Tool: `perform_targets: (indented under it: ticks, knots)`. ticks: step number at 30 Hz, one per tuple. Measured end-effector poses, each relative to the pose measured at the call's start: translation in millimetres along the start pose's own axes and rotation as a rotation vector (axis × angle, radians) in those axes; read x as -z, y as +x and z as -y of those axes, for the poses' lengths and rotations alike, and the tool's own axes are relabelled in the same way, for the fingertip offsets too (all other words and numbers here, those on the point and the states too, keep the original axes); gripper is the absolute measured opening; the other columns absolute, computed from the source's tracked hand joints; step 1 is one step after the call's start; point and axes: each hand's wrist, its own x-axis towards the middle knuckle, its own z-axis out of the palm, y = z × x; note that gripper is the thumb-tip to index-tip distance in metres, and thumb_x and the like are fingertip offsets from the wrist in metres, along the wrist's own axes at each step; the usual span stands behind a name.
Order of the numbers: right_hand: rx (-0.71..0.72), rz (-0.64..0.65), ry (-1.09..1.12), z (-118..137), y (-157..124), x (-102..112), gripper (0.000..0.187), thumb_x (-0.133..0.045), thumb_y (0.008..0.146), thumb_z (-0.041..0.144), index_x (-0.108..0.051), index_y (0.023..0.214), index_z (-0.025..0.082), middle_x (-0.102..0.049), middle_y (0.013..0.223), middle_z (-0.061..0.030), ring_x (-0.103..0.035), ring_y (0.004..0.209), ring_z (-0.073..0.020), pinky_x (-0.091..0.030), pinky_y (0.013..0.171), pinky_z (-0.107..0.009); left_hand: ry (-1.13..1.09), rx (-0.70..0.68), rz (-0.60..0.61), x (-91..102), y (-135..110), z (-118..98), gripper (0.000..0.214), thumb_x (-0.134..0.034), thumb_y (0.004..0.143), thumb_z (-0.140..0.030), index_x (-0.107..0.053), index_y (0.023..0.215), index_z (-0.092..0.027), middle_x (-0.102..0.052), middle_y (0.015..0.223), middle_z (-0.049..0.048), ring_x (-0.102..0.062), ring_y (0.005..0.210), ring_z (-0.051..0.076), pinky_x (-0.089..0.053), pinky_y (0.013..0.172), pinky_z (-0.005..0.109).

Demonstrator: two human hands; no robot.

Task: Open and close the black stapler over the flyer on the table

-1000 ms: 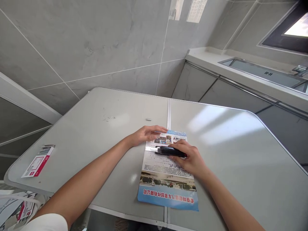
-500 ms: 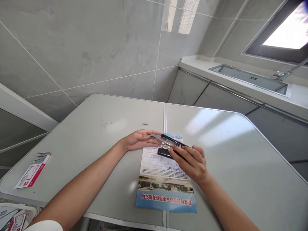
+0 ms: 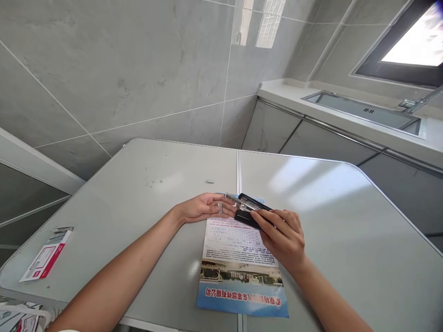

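Observation:
My right hand [image 3: 284, 233] is closed around a black stapler [image 3: 247, 219], whose top is lifted so the silver magazine shows. My left hand [image 3: 204, 207] is palm up at the stapler's front end. Its thumb presses a short silver strip of staples [image 3: 220, 208] against the fingers, and the fingertips reach the stapler's metal tip. Beneath the stapler and both hands lies a printed leaflet [image 3: 242, 276] with blue ends and a photo band. Part of its far end is covered by the hands.
Another short staple strip [image 3: 209, 181] lies on the grey table [image 3: 166, 276] beyond my left hand. Loose staples [image 3: 154, 182] are scattered to its left. A red and white packet [image 3: 46, 258] sits near the left edge. A counter with a sink [image 3: 367, 112] stands at the back right.
The stapler has shifted slightly right with my right hand. A staple strip now shows in my left hand, its thumb and fingers drawn in on it.

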Motion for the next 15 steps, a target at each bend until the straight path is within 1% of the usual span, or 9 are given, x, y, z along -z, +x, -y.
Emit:
perform_targets:
  ticks: [2,4,6,7,9,11,12,14,15]
  knots:
    - [-0.143,-0.067,0.12,-1.9,2.8,0.2,0.055,-0.068,0.088,0.007,-0.068,0.135,0.037,-0.079,0.11,-0.0037,-0.068,0.093,-0.0273,-0.052,0.083,-0.046,0.017,-0.036,-0.049,0.2,1.0,0.1,0.041,-0.073,0.097,-0.031,-0.069,0.134,-0.015,-0.069,0.136,0.0211,-0.068,0.127,0.029,-0.049,0.113,0.043]
    - [-0.349,-0.057,0.259,-6.0,4.2,0.5,0.037,-0.073,0.088,0.016,-0.074,0.12,0.033,-0.078,0.104,-0.0051,-0.068,0.089,-0.0268,-0.055,0.077,-0.044,0.038,-0.108,-0.174,1.4,2.8,1.6,0.036,-0.075,0.096,-0.032,-0.072,0.128,-0.015,-0.072,0.13,0.0191,-0.071,0.122,0.027,-0.052,0.11,0.041]
    - [-0.552,0.072,0.424,-11.6,3.5,-0.1,0.024,-0.079,0.085,0.026,-0.075,0.109,0.029,-0.076,0.097,-0.0046,-0.068,0.082,-0.0249,-0.054,0.07,-0.039,0.081,-0.19,-0.322,2.9,4.9,4.1,0.033,-0.079,0.092,-0.032,-0.074,0.12,-0.016,-0.076,0.12,0.0154,-0.075,0.11,0.023,-0.057,0.101,0.036]
    - [-0.62,0.149,0.511,-14.3,2.5,-1.2,0.024,-0.082,0.083,0.03,-0.075,0.106,0.027,-0.076,0.095,-0.004,-0.068,0.08,-0.0239,-0.053,0.067,-0.037,0.115,-0.218,-0.377,3.5,5.8,5.6,0.032,-0.081,0.09,-0.032,-0.074,0.117,-0.016,-0.077,0.114,0.0138,-0.077,0.103,0.022,-0.06,0.094,0.034]
    - [-0.677,0.259,0.665,-18.0,0.1,-4.6,0.029,-0.086,0.078,0.033,-0.075,0.103,0.025,-0.075,0.094,-0.0031,-0.068,0.079,-0.0227,-0.053,0.067,-0.035,0.184,-0.248,-0.433,4.0,6.9,8.6,0.03,-0.085,0.086,-0.034,-0.076,0.109,-0.014,-0.079,0.102,0.0119,-0.078,0.087,0.02,-0.061,0.077,0.029]
    - [-0.668,0.33,0.748,-18.0,-1.3,-8.7,0.031,-0.088,0.075,0.032,-0.075,0.103,0.025,-0.075,0.095,-0.0025,-0.068,0.082,-0.0222,-0.052,0.07,-0.033,0.234,-0.263,-0.43,3.7,7.5,11.1,0.03,-0.086,0.085,-0.036,-0.079,0.103,-0.012,-0.079,0.091,0.0109,-0.076,0.074,0.018,-0.058,0.062,0.026]
    - [-0.652,0.362,0.766,-16.8,-1.3,-10.6,0.031,-0.088,0.075,0.03,-0.076,0.103,0.025,-0.075,0.095,-0.0021,-0.068,0.082,-0.0217,-0.052,0.071,-0.033,0.251,-0.271,-0.424,3.3,7.7,11.9,0.031,-0.085,0.086,-0.036,-0.08,0.104,-0.012,-0.078,0.089,0.0103,-0.074,0.069,0.016,-0.057,0.057,0.025]
    - [-0.619,0.423,0.782,-13.0,-0.2,-13.3,0.03,-0.087,0.075,0.027,-0.076,0.103,0.025,-0.075,0.094,-0.0013,-0.067,0.082,-0.0206,-0.05,0.073,-0.032,0.276,-0.286,-0.425,2.3,8.4,12.7,0.035,-0.082,0.089,-0.037,-0.08,0.116,-0.016,-0.078,0.093,0.0092,-0.072,0.069,0.015,-0.058,0.056,0.025]
    - [-0.605,0.441,0.783,-11.1,0.6,-14.0,0.03,-0.087,0.075,0.026,-0.076,0.103,0.025,-0.074,0.093,-0.001,-0.067,0.082,-0.02,-0.05,0.073,-0.032,0.287,-0.289,-0.433,1.6,8.8,12.7,0.037,-0.079,0.091,-0.037,-0.078,0.123,-0.018,-0.078,0.099,0.0091,-0.072,0.075,0.015,-0.061,0.06,0.026]
